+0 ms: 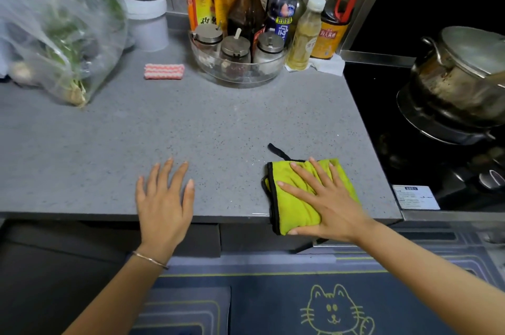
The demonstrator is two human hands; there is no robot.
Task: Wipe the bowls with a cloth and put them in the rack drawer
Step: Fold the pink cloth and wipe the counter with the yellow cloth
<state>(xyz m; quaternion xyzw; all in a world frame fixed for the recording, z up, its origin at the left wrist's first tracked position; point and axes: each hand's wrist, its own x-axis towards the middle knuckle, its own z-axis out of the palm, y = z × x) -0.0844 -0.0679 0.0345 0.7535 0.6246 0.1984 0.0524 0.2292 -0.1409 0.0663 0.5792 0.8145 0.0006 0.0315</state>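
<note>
A: What lies on the desk (218, 121)?
B: A green cloth (296, 209), overhanging the desk's front edge; the right hand (325, 203) presses it, fingers spread.
A: The left hand (164, 203)?
B: Flat on the desk's front edge, fingers spread.

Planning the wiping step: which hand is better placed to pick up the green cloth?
The right hand: it lies flat on the cloth. The left hand rests on the bare counter, apart from it.
</note>
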